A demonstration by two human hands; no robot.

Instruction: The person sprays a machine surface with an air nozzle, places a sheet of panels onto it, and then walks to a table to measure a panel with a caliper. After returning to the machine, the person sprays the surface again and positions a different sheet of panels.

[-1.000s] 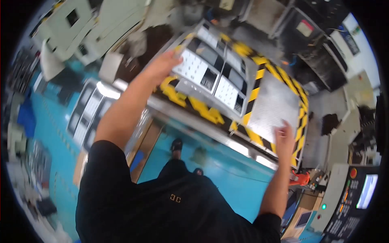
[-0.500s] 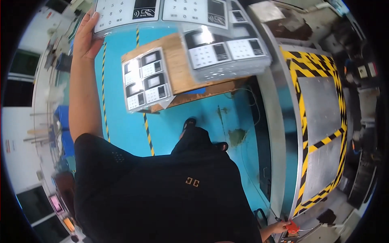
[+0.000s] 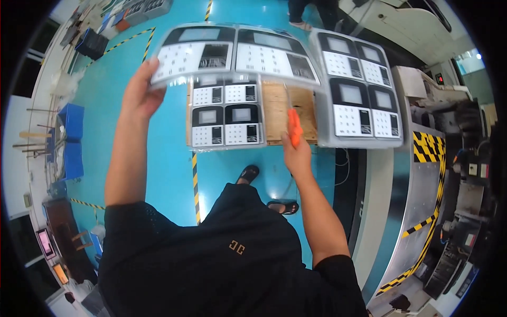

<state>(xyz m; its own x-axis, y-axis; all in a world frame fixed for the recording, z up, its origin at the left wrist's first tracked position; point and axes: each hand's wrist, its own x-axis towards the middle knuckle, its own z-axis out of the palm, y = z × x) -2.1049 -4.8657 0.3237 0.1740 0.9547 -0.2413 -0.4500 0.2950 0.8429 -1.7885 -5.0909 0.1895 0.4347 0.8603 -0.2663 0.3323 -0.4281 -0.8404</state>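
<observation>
My left hand (image 3: 141, 94) grips the left edge of a clear plastic sheet of printed black-and-white keypad panels (image 3: 216, 55), held up and slightly blurred. Fingers closed, my right hand (image 3: 298, 156) holds an orange air blow gun (image 3: 294, 127) by its body, its thin nozzle pointing up toward the sheet's lower edge. Below the raised sheet, similar keypad sheets (image 3: 207, 134) lie on the left of a wooden board (image 3: 275, 119); the raised sheet hides their far part. A thicker stack of keypad sheets (image 3: 353, 121) sits on the right.
A metal-topped machine (image 3: 401, 195) edged with yellow-black tape runs along my right. Blue bins (image 3: 71, 132) stand at the left. Another person's dark-clothed legs (image 3: 298, 10) show at the far side. The blue floor (image 3: 163, 174) carries striped tape lines.
My right hand has come up from the machine's near end at lower right to beneath the sheet, bringing the blow gun. The sheet in my left hand is lower in view; my view has turned.
</observation>
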